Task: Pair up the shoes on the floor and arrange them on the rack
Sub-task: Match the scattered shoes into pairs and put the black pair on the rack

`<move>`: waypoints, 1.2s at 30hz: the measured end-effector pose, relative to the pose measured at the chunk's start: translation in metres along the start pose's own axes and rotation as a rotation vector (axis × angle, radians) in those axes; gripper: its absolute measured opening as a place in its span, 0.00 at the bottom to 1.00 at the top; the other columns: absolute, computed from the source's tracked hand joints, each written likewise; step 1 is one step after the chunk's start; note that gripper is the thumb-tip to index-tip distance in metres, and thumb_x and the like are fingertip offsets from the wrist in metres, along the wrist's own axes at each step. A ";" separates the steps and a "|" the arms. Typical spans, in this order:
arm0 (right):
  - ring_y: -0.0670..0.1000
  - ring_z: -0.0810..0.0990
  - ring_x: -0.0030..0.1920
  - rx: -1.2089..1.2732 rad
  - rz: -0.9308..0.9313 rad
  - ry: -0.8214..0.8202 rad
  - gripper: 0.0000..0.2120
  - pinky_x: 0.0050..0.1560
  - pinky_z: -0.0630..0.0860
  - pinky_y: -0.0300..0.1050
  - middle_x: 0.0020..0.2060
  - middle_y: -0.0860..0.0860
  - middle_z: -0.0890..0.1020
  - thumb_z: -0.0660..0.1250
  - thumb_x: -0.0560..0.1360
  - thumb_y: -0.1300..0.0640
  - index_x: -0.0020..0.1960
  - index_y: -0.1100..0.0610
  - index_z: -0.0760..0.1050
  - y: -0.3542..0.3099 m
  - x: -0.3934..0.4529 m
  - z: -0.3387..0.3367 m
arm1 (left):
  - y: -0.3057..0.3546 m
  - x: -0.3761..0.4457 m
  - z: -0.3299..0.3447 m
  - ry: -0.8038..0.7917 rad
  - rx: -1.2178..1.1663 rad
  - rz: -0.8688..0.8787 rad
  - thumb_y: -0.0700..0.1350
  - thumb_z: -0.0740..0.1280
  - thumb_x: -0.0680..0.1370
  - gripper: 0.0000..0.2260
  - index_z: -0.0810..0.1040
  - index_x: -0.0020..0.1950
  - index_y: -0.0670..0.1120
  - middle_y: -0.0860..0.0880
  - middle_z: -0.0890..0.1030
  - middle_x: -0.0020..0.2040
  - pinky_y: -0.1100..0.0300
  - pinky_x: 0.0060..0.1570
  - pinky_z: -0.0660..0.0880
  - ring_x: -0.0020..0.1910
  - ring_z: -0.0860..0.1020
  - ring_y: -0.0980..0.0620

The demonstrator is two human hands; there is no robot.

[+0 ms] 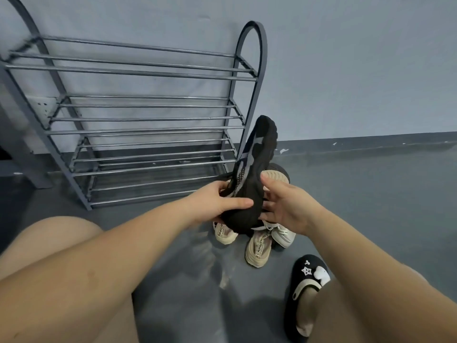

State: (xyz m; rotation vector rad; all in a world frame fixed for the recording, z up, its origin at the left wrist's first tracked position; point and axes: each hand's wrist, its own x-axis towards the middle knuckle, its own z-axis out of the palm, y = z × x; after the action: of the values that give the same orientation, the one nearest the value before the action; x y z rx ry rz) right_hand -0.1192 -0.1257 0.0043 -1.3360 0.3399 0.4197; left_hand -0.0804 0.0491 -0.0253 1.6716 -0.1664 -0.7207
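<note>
Head view: left hand (217, 201) grips the heel end of a black knit shoe (249, 174), held toe-up above the floor (371, 194) beside the bare metal rack (148, 120). Right hand (284, 206) is spread with relaxed fingers against the shoe's far side. Judged light, soft-bodied, lugged rubber sole; hold at heel or midsole. Beige shoes (257, 246) lie heaped beneath, ribbed soles showing.
</note>
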 end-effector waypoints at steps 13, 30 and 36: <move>0.50 0.82 0.53 -0.034 -0.053 -0.104 0.13 0.44 0.81 0.43 0.55 0.54 0.83 0.63 0.77 0.61 0.61 0.59 0.76 0.005 -0.013 0.013 | 0.001 -0.046 -0.004 0.027 -0.148 -0.093 0.55 0.58 0.80 0.15 0.78 0.56 0.47 0.46 0.83 0.52 0.52 0.49 0.80 0.48 0.81 0.48; 0.52 0.82 0.47 -0.081 0.053 -0.191 0.09 0.44 0.82 0.47 0.47 0.52 0.84 0.64 0.78 0.55 0.56 0.55 0.79 0.013 0.003 0.027 | 0.006 -0.062 -0.032 0.101 0.006 -0.153 0.52 0.64 0.78 0.10 0.77 0.58 0.52 0.52 0.83 0.50 0.54 0.52 0.78 0.44 0.80 0.52; 0.51 0.82 0.45 -0.097 0.167 -0.209 0.10 0.41 0.81 0.47 0.42 0.52 0.85 0.64 0.78 0.55 0.55 0.58 0.78 0.016 0.053 0.056 | -0.006 -0.035 -0.087 0.019 0.000 -0.307 0.50 0.65 0.78 0.08 0.79 0.54 0.51 0.52 0.84 0.47 0.61 0.43 0.80 0.41 0.83 0.56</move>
State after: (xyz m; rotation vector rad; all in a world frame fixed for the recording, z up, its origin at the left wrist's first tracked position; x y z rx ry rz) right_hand -0.0799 -0.0631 -0.0230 -1.3483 0.2601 0.7171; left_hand -0.0628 0.1400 -0.0132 1.7222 0.1070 -0.9326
